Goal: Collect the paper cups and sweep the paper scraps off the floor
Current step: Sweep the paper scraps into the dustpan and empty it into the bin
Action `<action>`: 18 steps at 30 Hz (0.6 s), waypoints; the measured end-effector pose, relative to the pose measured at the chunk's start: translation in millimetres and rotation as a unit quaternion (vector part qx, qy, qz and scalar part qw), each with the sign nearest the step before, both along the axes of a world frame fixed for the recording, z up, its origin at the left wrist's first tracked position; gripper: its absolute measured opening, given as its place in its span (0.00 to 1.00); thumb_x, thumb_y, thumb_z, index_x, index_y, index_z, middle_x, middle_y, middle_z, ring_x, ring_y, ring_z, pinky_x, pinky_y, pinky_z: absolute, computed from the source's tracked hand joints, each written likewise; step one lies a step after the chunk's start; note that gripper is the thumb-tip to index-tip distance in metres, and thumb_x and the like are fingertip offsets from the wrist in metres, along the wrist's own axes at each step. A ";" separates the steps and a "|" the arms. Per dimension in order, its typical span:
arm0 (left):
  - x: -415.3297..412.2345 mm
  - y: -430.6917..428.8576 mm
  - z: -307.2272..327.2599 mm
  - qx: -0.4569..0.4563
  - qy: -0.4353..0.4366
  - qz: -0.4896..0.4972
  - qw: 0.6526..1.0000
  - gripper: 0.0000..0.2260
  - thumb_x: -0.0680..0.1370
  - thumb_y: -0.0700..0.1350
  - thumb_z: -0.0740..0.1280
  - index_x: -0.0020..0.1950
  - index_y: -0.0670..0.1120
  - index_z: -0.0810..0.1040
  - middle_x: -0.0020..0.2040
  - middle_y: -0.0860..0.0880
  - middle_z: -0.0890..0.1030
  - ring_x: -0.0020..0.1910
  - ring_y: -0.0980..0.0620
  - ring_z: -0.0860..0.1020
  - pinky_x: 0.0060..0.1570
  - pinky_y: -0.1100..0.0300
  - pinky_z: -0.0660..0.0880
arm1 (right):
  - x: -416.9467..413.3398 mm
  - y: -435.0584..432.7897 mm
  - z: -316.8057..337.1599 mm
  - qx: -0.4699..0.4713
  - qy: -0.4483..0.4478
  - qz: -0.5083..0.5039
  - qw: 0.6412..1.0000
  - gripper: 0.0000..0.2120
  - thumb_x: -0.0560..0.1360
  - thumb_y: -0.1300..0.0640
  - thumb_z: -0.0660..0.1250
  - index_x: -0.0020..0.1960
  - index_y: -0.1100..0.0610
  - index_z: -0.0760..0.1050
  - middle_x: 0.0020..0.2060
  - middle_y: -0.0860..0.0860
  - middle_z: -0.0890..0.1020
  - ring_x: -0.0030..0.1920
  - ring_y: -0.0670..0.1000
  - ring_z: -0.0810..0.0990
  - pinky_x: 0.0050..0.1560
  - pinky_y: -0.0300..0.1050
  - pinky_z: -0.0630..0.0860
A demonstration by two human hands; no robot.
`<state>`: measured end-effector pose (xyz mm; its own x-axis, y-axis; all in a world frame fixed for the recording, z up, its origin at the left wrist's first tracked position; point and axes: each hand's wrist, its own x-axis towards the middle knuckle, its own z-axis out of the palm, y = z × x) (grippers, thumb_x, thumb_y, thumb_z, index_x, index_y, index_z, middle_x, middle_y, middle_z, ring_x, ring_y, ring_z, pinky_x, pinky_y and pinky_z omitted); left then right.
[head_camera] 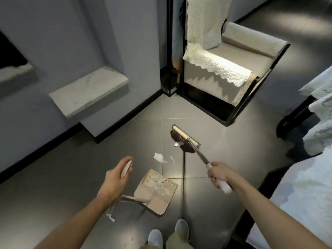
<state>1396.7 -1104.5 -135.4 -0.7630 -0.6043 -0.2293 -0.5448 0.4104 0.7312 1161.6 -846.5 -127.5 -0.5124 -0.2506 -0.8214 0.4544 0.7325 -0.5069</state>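
My right hand (218,174) grips the white handle of a broom, whose dark bristle head (185,139) rests on the grey tile floor ahead. White paper scraps (159,157) lie on the floor between the broom head and a beige dustpan (156,190). One small scrap (177,144) touches the bristles. The dustpan sits on the floor and holds several crumpled scraps. My left hand (115,177) is wrapped around the top of the dustpan's upright handle (126,168). No paper cup is in view.
A grey wall with a marble shelf (89,91) runs along the left. An armchair (231,69) draped with white lace stands in the corner ahead. A lace-covered piece of furniture (309,186) fills the right edge. My shoes (168,234) show at the bottom.
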 end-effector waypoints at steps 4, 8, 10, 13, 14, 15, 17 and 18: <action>8.5 -19.5 -8.3 0.001 0.004 0.059 0.998 0.11 0.80 0.48 0.62 0.59 0.62 0.71 0.38 0.47 0.79 0.26 0.53 0.75 0.29 0.55 0.77 | -20.8 -21.7 -22.9 0.014 0.004 0.019 1.000 0.11 0.75 0.71 0.58 0.56 0.65 0.67 0.26 0.55 0.71 0.20 0.49 0.67 0.22 0.36 0.67; 0.4 -31.3 -16.7 -0.037 0.009 0.075 0.996 0.11 0.80 0.47 0.62 0.58 0.62 0.72 0.38 0.52 0.78 0.31 0.56 0.76 0.33 0.63 0.74 | -14.8 -38.6 -45.9 0.039 -0.065 0.044 0.996 0.06 0.76 0.70 0.59 0.53 0.65 0.67 0.24 0.54 0.68 0.18 0.47 0.65 0.20 0.34 0.66; -5.4 -29.4 -18.0 -0.038 0.013 0.080 0.996 0.10 0.80 0.47 0.62 0.60 0.59 0.72 0.38 0.54 0.78 0.31 0.58 0.75 0.33 0.64 0.72 | -2.6 -42.4 -54.8 0.063 -0.079 0.076 0.992 0.09 0.75 0.71 0.59 0.55 0.64 0.67 0.25 0.54 0.69 0.18 0.46 0.65 0.21 0.34 0.66; -11.4 -27.5 -17.8 -0.025 0.009 0.078 0.997 0.11 0.80 0.47 0.61 0.61 0.57 0.72 0.40 0.52 0.77 0.32 0.56 0.73 0.35 0.59 0.71 | 19.0 -43.3 -60.9 0.097 -0.063 0.125 0.985 0.16 0.73 0.71 0.58 0.59 0.62 0.68 0.25 0.55 0.71 0.20 0.48 0.67 0.22 0.36 0.68; -12.4 -27.5 -17.7 -0.022 0.006 0.079 0.997 0.11 0.81 0.47 0.61 0.62 0.57 0.71 0.40 0.51 0.77 0.32 0.55 0.73 0.36 0.58 0.72 | 24.6 -42.1 -59.9 0.106 -0.054 0.149 0.982 0.18 0.72 0.71 0.57 0.60 0.61 0.67 0.25 0.55 0.71 0.21 0.48 0.68 0.23 0.38 0.68; -13.1 -27.8 -17.4 -0.017 0.005 0.080 0.997 0.11 0.81 0.47 0.60 0.62 0.57 0.71 0.40 0.50 0.77 0.32 0.55 0.72 0.36 0.57 0.72 | 29.3 -40.8 -57.8 0.115 -0.044 0.176 0.977 0.19 0.71 0.70 0.56 0.61 0.59 0.67 0.25 0.55 0.72 0.21 0.49 0.68 0.23 0.38 0.68; -14.3 -28.2 -15.8 -0.006 0.007 0.083 0.996 0.11 0.81 0.47 0.60 0.62 0.58 0.70 0.40 0.49 0.76 0.32 0.54 0.72 0.36 0.57 0.72 | 37.1 -38.2 -51.4 0.136 -0.029 0.223 0.965 0.22 0.70 0.69 0.55 0.63 0.56 0.66 0.26 0.54 0.72 0.20 0.48 0.69 0.22 0.37 0.68; -14.8 -28.2 -15.0 -0.004 0.007 0.085 0.996 0.11 0.81 0.47 0.60 0.62 0.58 0.70 0.39 0.50 0.76 0.32 0.54 0.72 0.35 0.57 0.72 | 41.8 -37.3 -47.4 0.143 -0.034 0.240 0.960 0.24 0.71 0.69 0.55 0.64 0.54 0.66 0.26 0.54 0.72 0.19 0.47 0.69 0.22 0.36 0.68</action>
<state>1381.9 -1132.7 -150.4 -0.6522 -0.7273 -0.2137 -0.5962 0.3181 0.7371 1203.4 -883.7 -174.9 -0.3375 -0.2044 -0.9189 0.0544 0.9703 -0.2358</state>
